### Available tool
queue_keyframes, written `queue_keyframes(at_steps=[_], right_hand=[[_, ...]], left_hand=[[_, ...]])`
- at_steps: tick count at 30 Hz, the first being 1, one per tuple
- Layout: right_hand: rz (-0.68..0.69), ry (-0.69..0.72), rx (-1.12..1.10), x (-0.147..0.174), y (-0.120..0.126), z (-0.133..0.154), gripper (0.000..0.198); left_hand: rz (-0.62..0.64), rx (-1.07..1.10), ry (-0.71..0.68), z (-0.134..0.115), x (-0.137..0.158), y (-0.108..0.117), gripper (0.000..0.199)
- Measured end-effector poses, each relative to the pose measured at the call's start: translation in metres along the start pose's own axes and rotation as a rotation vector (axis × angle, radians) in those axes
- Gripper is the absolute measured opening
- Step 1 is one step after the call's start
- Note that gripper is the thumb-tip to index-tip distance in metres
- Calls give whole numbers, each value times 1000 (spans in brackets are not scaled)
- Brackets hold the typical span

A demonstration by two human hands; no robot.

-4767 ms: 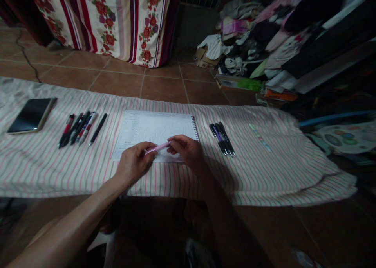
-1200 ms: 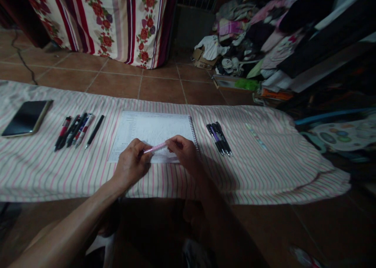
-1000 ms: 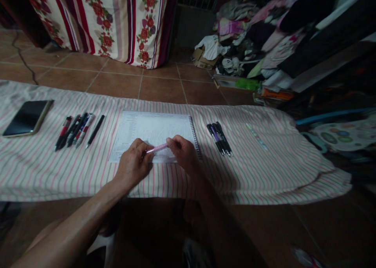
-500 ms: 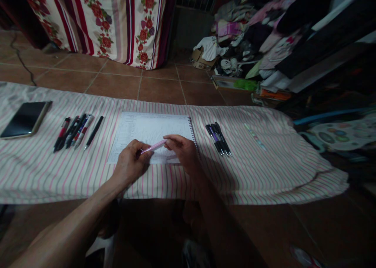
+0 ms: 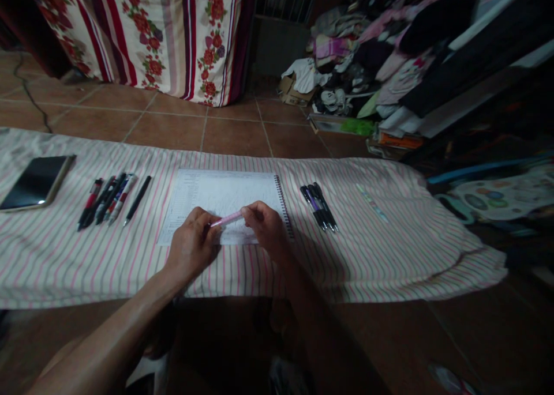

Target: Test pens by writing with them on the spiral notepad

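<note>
A pink pen (image 5: 228,218) is held between my two hands, lying slantwise above a spiral notebook (image 5: 234,187). My left hand (image 5: 193,239) is closed on its lower left end. At the upper right end, my right hand (image 5: 265,222) pinches it between thumb and fingers. The notebook lies on the striped cloth, spiral to the right, its page covered with faint marks. Left of it are a single black pen (image 5: 137,200) and a row of several pens (image 5: 106,199). To the right lies a small group of dark pens (image 5: 319,206).
A black tablet or phone (image 5: 37,180) rests at the far left of the striped cloth (image 5: 389,256). A pale patterned strip or pen (image 5: 371,202) lies toward the right. Beyond are a floral curtain (image 5: 173,37), the tiled floor (image 5: 229,132) and heaped clothes (image 5: 363,49).
My right hand's fingers have closed in further around the upper end of the pink pen, which is tilted slightly less. The whole view has shifted a little.
</note>
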State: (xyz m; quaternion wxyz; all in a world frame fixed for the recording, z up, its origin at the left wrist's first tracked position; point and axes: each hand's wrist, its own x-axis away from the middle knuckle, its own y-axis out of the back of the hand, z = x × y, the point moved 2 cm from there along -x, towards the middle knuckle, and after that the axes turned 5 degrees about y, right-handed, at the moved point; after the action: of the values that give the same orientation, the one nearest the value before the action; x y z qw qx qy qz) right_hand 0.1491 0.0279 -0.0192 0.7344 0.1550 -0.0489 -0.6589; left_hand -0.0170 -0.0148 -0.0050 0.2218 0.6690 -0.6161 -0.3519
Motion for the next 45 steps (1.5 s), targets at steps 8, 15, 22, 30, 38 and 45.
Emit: queue_keyframes(at_steps=[8,15,22,30,38,45], right_hand=[[-19,-46,-185,-2,-4,3,22],[-2,-57,-453,-10,-14,7,29],[-37,-59,-482,-17,-19,0,27],[-96,-68,-438,-20,-9,-1,27],[-159,-75,-402,-21,7,-5,25],[-167,-65,-406,-18,13,5,28]], left_hand=[[-63,53,-35,3,0,-6,23],[-77,137,-13,12,-3,-1,27],[-70,81,-21,11,-11,7,32],[-158,8,-100,1,-18,-3,30],[-225,-36,-189,-17,-21,-15,29],[-156,128,-45,-20,-25,-17,29]])
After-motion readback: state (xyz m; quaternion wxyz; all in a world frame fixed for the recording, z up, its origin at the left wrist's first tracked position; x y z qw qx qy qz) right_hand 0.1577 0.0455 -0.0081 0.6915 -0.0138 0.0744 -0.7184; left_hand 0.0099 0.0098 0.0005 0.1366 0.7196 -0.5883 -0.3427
